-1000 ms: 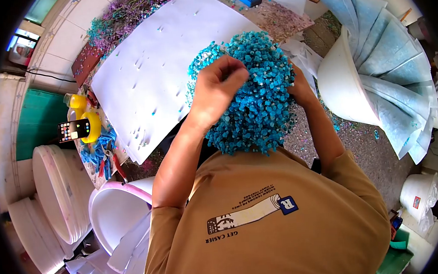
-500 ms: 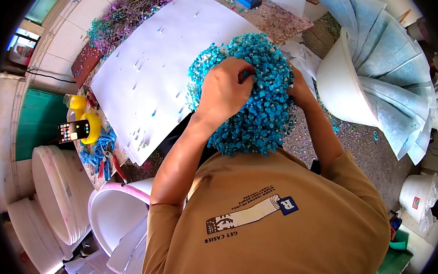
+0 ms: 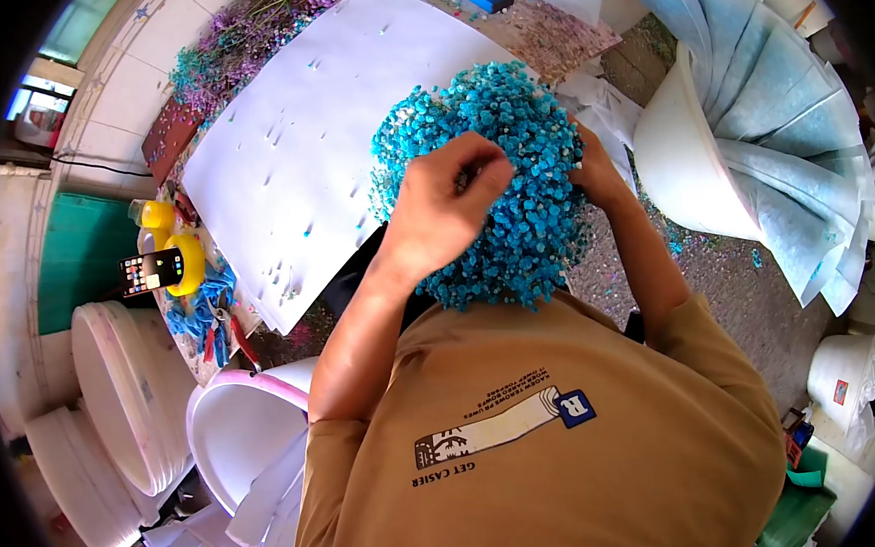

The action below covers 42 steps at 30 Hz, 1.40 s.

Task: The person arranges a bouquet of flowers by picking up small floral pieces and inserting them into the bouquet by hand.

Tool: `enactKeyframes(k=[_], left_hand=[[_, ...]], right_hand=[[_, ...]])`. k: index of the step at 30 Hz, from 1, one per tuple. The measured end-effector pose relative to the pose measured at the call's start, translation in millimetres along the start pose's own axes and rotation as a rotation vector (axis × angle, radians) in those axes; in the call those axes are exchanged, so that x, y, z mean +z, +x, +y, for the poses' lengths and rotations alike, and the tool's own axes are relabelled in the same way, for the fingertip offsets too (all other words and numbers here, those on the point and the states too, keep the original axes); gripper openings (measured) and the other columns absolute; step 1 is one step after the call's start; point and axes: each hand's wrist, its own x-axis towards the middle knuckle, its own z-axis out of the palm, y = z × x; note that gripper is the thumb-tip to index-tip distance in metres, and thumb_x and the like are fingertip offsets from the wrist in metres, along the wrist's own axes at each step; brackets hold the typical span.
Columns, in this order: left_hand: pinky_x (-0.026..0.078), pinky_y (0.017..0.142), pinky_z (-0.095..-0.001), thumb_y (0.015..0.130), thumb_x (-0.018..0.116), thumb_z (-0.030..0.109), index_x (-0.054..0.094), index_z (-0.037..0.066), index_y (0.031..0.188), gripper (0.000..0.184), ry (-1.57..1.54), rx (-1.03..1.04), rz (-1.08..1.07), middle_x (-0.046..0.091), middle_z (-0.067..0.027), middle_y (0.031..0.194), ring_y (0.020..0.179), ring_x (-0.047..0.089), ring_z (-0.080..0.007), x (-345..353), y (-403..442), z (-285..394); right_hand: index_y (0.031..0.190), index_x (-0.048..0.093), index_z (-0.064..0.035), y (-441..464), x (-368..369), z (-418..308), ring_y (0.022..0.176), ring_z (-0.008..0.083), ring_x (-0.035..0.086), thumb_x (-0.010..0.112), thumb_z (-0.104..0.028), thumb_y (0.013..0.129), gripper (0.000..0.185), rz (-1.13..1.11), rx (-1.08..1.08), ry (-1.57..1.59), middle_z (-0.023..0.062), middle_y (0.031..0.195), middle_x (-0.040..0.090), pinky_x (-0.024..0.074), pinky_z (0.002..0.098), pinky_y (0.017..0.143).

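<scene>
A dense, round bunch of small blue flowers [image 3: 538, 202] stands upright before my chest. My right hand [image 3: 593, 167] grips it from the right side, with most of the fingers hidden behind the blossoms. Over the upper left of the bunch is my left hand [image 3: 462, 187], its fingers curled and thumb drawn in to a pinch. Whatever may be between those fingertips is too small to make out. The stems are out of sight below the flower heads.
White paper sheets [image 3: 289, 142] with fallen blossoms lie on the table. Purple and teal flowers [image 3: 229, 56] are behind them. A phone [image 3: 152, 272], pliers [image 3: 241, 341] and yellow tape [image 3: 189, 265] sit left. White tubs [image 3: 685, 148] flank me, the right one holding pale blue wrapping sheets [image 3: 786, 82].
My left hand was lowered into the blossoms half a second ago and is now turned up slightly, its thumb showing again. My right hand keeps its hold. The view has shifted slightly.
</scene>
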Motion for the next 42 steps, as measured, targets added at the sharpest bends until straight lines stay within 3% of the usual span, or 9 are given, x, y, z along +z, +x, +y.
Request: enactKeyframes(k=[2, 7, 10, 15, 23, 28, 35, 39, 42], left_hand=[[0.048, 0.06, -0.0302, 0.086, 0.073, 0.014, 0.066, 0.001, 0.087, 0.015, 0.472, 0.201, 0.103, 0.062, -0.007, 0.077, 0.065, 0.059, -0.0142, 11, -2, 0], [0.05, 0.061, -0.0318, 0.082, 0.073, 0.009, 0.068, 0.001, 0.089, 0.012, 0.637, 0.34, 0.249, 0.064, -0.0099, 0.079, 0.066, 0.063, -0.0206, 22, 7, -15], [0.048, 0.059, -0.0288, 0.082, 0.072, 0.008, 0.067, 0.002, 0.087, 0.01, 0.523, 0.39, 0.232, 0.062, -0.0064, 0.077, 0.064, 0.061, -0.0163, 19, 8, -17], [0.032, 0.049, -0.0232, 0.092, 0.062, 0.014, 0.066, 0.001, 0.092, 0.014, -0.558, -0.191, -0.024, 0.058, 0.0004, 0.074, 0.059, 0.045, -0.0062, -19, 12, -12], [0.047, 0.068, -0.0259, 0.087, 0.07, 0.008, 0.07, -0.002, 0.103, 0.019, 0.343, 0.061, 0.061, 0.064, -0.0029, 0.08, 0.073, 0.057, -0.0093, -3, 17, -10], [0.047, 0.069, -0.0246, 0.085, 0.071, 0.006, 0.069, -0.001, 0.1, 0.016, 0.377, 0.13, 0.123, 0.065, -0.0029, 0.08, 0.074, 0.057, -0.0084, 2, 18, -19], [0.021, 0.045, -0.0223, 0.096, 0.053, 0.023, 0.063, 0.001, 0.09, 0.025, -0.464, -0.166, 0.022, 0.049, 0.0012, 0.07, 0.054, 0.033, -0.0047, -13, 30, -5], [0.03, 0.047, -0.0242, 0.094, 0.058, 0.026, 0.067, 0.001, 0.091, 0.027, -0.112, -0.196, 0.018, 0.053, 0.0002, 0.071, 0.056, 0.041, -0.0069, -10, 43, 0], [0.048, 0.066, -0.0289, 0.088, 0.07, 0.018, 0.071, -0.004, 0.096, 0.023, 0.414, 0.049, 0.051, 0.067, -0.0053, 0.075, 0.07, 0.059, -0.0123, 0, 47, -8]], right_hand=[[0.147, 0.044, -0.001, -1, 0, -2, 0.117, 0.0155, 0.055, 0.071, -0.007, 0.059, 0.092, -0.016, 0.004, -0.003, 0.0075, 0.128, 0.062, 0.0371, 0.0304, 0.108], [0.146, 0.044, -0.0013, -3, -2, 3, 0.119, 0.0161, 0.055, 0.069, -0.005, 0.056, 0.093, 0.012, 0.025, 0.051, 0.0072, 0.129, 0.062, 0.0367, 0.0305, 0.109], [0.146, 0.045, -0.0015, -3, 0, -5, 0.12, 0.0169, 0.055, 0.068, -0.003, 0.055, 0.094, 0.003, 0.015, -0.017, 0.0069, 0.129, 0.061, 0.0364, 0.0311, 0.11], [0.146, 0.044, -0.0017, -2, -1, 3, 0.121, 0.0173, 0.055, 0.068, -0.002, 0.056, 0.093, 0.006, 0.001, -0.015, 0.0068, 0.129, 0.062, 0.0363, 0.0319, 0.11], [0.145, 0.045, -0.0013, 0, 1, 0, 0.118, 0.0171, 0.056, 0.068, -0.003, 0.059, 0.09, 0.004, 0.017, 0.032, 0.0067, 0.129, 0.062, 0.0376, 0.0316, 0.109], [0.145, 0.045, -0.0016, 0, 1, 0, 0.118, 0.0173, 0.056, 0.068, -0.003, 0.058, 0.09, 0.003, 0.011, 0.0, 0.0068, 0.128, 0.062, 0.0374, 0.0316, 0.109], [0.146, 0.045, -0.0032, 0, -2, 5, 0.119, 0.019, 0.055, 0.067, -0.003, 0.057, 0.092, 0.013, 0.01, -0.074, 0.0081, 0.127, 0.062, 0.0359, 0.032, 0.11], [0.146, 0.045, -0.0028, -2, 1, -6, 0.12, 0.0186, 0.055, 0.068, -0.002, 0.055, 0.094, 0.033, 0.035, -0.054, 0.0075, 0.128, 0.062, 0.0359, 0.0321, 0.11], [0.146, 0.044, -0.0026, -2, 0, -5, 0.12, 0.0182, 0.055, 0.068, -0.001, 0.056, 0.094, 0.023, 0.055, -0.01, 0.0071, 0.129, 0.062, 0.0363, 0.0323, 0.11]])
